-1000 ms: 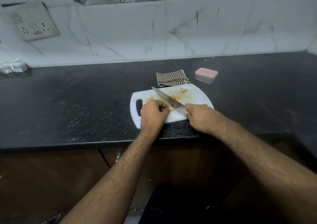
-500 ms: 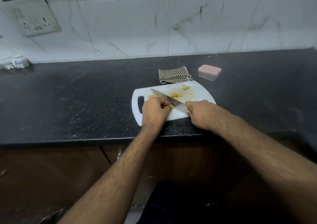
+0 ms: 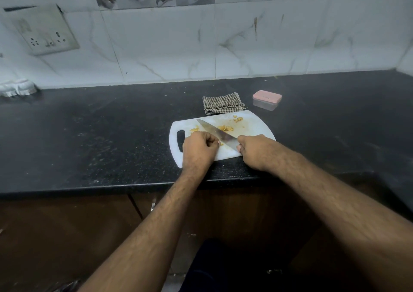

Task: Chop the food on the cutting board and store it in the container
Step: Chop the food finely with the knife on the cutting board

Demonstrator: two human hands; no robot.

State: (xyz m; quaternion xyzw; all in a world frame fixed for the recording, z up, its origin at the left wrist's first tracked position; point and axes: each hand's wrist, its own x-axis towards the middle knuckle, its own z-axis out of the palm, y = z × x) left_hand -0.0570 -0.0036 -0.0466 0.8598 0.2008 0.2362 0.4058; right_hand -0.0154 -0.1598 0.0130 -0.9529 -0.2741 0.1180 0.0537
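Note:
A white cutting board (image 3: pixel 252 124) lies on the black counter with yellow food pieces (image 3: pixel 225 128) scattered on it. My right hand (image 3: pixel 254 151) grips the handle of a knife (image 3: pixel 215 130), whose blade slants up-left across the board. My left hand (image 3: pixel 199 149) sits on the board just left of the blade, fingers curled over a small yellow piece that barely shows at its fingertips. A small clear container with a pink lid (image 3: pixel 267 99), closed, stands behind the board to the right.
A folded checked cloth (image 3: pixel 221 106) lies just behind the board. The black counter (image 3: pixel 100 135) stretches left and right, with its front edge close to the board. A wall socket (image 3: pixel 42 31) and white objects (image 3: pixel 16 88) are at the far left.
The knife blade has shifted slightly along the board between the frames while both hands stay in nearly the same place. The camera view has tilted a little.

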